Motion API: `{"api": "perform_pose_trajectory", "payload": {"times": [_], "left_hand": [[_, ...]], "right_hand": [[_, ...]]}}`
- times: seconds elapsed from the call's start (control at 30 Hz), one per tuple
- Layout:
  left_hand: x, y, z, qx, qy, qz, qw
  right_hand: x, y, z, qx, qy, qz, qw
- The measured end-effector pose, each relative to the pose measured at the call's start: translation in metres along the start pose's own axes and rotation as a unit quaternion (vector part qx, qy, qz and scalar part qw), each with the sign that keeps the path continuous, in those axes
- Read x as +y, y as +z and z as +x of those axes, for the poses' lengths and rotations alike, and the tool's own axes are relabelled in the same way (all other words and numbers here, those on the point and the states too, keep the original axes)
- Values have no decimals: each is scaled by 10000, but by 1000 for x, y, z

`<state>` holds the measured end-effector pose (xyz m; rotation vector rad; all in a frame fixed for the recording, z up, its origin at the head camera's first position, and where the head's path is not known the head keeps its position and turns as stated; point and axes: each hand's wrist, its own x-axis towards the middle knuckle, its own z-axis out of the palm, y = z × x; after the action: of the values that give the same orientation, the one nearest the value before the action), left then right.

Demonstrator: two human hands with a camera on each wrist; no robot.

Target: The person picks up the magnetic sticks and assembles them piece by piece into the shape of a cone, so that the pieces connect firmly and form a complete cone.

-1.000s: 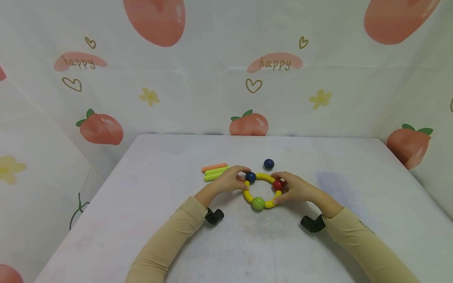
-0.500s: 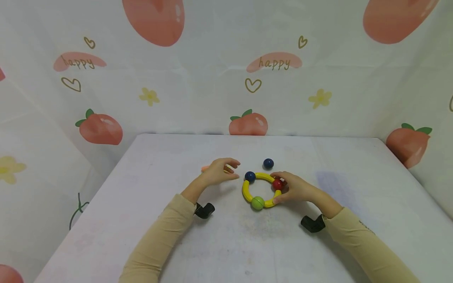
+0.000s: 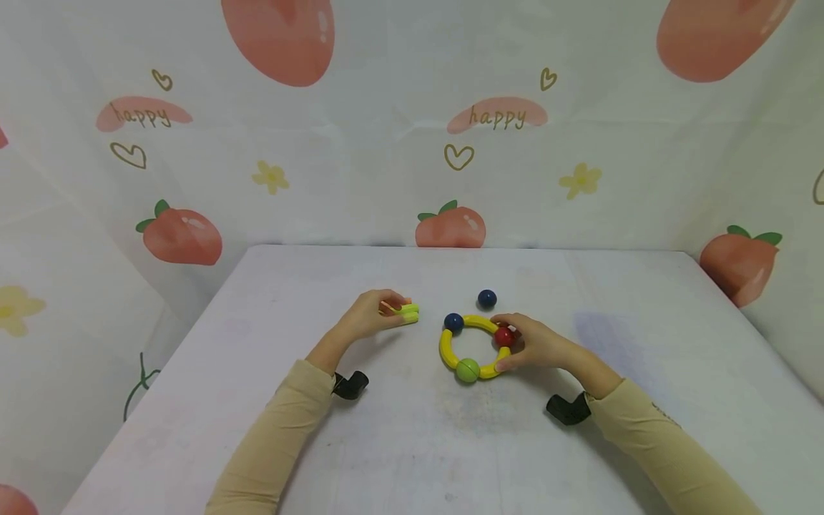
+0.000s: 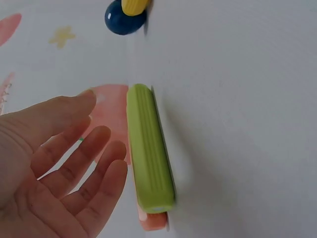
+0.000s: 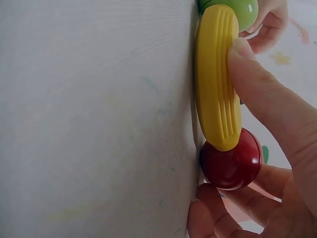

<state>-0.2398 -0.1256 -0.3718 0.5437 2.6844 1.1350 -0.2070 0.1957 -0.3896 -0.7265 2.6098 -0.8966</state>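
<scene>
Yellow curved rods [image 3: 447, 348] and three balls form a ring on the table: a blue ball [image 3: 453, 322], a red ball [image 3: 504, 336] and a green ball [image 3: 467, 370]. My right hand [image 3: 547, 343] holds the ring's right side. In the right wrist view its thumb lies on a yellow curved rod [image 5: 218, 79], with fingers curled beside the red ball [image 5: 232, 159]. My left hand [image 3: 370, 313] is at the green straight rods [image 3: 409, 315], which it partly hides in the head view. The left wrist view shows its fingers loosely bent, just apart from a green rod [image 4: 148, 148].
A loose dark blue ball [image 3: 487, 299] lies behind the ring. An orange rod [image 4: 152, 221] shows beside the green one in the left wrist view. A patterned cloth [image 3: 360, 143] hangs behind the white table [image 3: 412, 443].
My left hand has let go of the ring's blue ball and moved left to the green rods. The right hand and the ring have stayed in place.
</scene>
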Motion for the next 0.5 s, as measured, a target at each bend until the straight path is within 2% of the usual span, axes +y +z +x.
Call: {"api": "perform_pose_trajectory", "payload": {"times": [0.23, 0.5], "left_hand": [[-6, 0, -2, -9, -179, 294, 9994], [-8, 2, -1, -115, -168, 598, 9980]], "right_hand": [[0, 0, -1, 33, -30, -22, 10000], [1, 1, -1, 56, -89, -8, 9999]]}}
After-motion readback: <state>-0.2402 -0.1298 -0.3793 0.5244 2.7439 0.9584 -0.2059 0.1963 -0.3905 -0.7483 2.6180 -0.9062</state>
